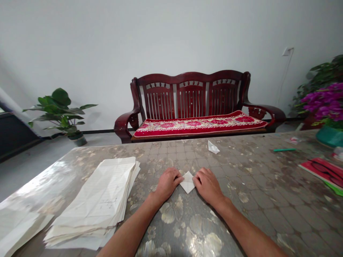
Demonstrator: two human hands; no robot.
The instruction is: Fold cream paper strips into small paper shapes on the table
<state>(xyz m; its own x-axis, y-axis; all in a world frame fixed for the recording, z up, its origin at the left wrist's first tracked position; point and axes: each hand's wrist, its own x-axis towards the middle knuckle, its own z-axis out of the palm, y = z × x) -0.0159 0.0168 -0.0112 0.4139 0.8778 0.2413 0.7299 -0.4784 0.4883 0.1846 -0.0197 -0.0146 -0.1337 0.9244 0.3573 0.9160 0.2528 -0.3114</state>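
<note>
A small folded paper square lies turned like a diamond on the patterned tabletop, with crease lines across it. My left hand pinches its left corner between thumb and fingers. At the opposite corner my right hand grips the paper in the same way, fingers curled. Both forearms come in from the bottom edge. Farther back on the table sits a folded paper boat, apart from both hands.
On the left lie a stack of lined paper sheets and more loose paper. To the right are a green pen, a red book with glasses, and a flower pot. A wooden bench stands beyond the table.
</note>
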